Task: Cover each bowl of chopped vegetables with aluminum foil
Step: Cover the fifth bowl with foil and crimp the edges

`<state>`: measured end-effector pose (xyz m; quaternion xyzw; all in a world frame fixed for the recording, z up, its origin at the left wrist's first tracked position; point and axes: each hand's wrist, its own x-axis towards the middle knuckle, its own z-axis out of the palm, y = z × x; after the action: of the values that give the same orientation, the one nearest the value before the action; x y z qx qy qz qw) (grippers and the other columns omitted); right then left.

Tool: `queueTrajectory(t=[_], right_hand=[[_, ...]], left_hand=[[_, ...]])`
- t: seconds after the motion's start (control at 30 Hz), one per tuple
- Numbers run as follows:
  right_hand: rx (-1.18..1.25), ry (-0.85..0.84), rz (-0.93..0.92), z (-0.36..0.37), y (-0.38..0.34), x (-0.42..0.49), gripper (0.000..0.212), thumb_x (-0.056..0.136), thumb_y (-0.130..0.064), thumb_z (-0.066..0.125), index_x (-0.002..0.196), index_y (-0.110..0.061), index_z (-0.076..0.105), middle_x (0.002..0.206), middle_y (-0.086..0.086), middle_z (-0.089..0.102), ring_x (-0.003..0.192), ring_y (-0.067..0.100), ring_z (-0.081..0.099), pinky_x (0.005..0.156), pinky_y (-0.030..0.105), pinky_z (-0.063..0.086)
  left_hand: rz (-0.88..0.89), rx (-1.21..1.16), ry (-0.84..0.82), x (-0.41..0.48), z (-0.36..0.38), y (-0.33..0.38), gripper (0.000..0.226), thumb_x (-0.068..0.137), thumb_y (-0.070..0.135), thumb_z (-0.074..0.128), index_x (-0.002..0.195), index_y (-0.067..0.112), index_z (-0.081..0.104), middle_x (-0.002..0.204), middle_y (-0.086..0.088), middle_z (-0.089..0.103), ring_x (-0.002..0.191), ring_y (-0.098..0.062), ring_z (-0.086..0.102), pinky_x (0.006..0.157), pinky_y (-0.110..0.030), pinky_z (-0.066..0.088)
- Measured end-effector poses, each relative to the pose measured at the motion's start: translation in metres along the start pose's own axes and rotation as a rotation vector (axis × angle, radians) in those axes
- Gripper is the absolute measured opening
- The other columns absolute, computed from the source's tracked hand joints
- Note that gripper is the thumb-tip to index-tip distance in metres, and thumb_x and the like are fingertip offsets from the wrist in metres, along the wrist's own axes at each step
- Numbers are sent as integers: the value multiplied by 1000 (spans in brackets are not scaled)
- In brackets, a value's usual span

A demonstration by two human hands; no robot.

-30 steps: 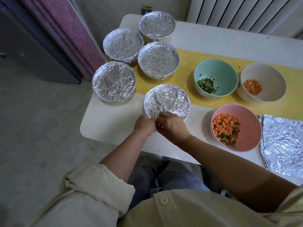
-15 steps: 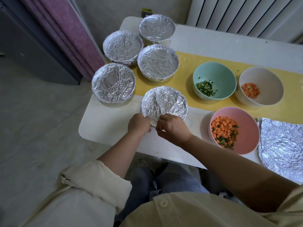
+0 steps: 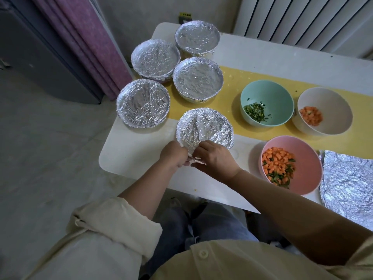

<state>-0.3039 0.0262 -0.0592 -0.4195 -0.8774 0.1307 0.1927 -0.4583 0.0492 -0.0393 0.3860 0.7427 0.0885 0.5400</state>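
Observation:
A foil-wrapped bowl [image 3: 204, 128] sits near the table's front edge. My left hand [image 3: 173, 154] and my right hand [image 3: 214, 158] both pinch the loose foil at its near rim, fingers curled round the crumpled edge. Several other foil-covered bowls [image 3: 143, 106] stand at the table's left end. Three bowls are uncovered: a teal bowl [image 3: 280, 91] with chopped greens, a beige bowl [image 3: 339, 102] with carrot cubes, and a pink bowl [image 3: 308, 170] with carrot and greens. A flat sheet of foil [image 3: 347, 182] lies at the right.
The white table [image 3: 129, 154] carries a yellow runner [image 3: 232, 93] across its middle. A purple curtain [image 3: 86, 41] hangs at the left and a white radiator [image 3: 302, 19] stands behind the table. My knees are under the front edge.
Both hands have slid slightly toward me along the near rim, pulling the foil edge down over the front of the bowl. The bowl has stayed in place.

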Motion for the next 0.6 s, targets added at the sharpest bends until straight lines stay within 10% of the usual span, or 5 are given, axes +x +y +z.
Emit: queueTrajectory(t=[0.6], right_hand=[[-5,57,-9,6,-8,7,22,81,-15,49,64,-8,59,66,7,54,59,27,54,45,30,42]], left_hand=[[-117,-152,-23,-11,9,-1,29,96,20,42,107,1,60,83,-10,71,70,-22,69,67,-30,50]])
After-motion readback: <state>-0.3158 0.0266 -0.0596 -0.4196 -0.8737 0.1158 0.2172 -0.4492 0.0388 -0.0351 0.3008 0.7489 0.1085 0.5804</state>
